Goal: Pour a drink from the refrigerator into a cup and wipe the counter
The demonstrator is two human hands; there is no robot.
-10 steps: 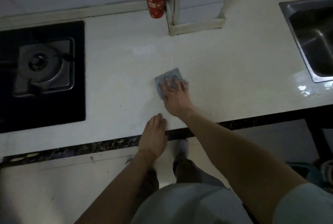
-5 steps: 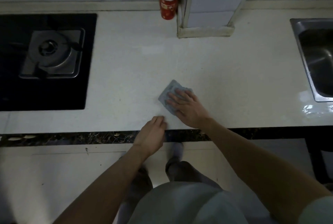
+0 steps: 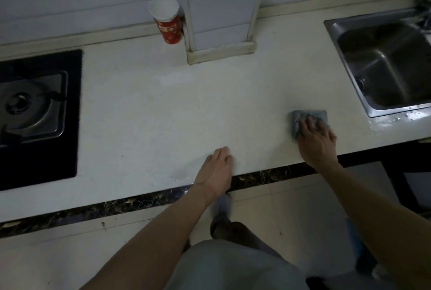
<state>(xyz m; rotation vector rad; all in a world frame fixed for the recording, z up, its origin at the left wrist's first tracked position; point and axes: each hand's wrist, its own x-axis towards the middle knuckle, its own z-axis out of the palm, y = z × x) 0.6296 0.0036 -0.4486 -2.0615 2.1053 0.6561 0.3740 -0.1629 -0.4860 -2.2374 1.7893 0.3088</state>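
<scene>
Pressing flat with fingers extended and slightly spread, the right hand [image 3: 317, 141] covers the near part of the grey cloth [image 3: 307, 113]; nothing is curled round it. The cloth lies on the white counter [image 3: 163, 115], just beside the sink [image 3: 382, 66] at its near left corner. The right arm reaches forward, almost straight. The left hand [image 3: 215, 171] rests palm-down at the counter's front edge, fingers straight and together, holding nothing. The red paper cup [image 3: 166, 21] stands upright against the back wall, well apart from both hands.
</scene>
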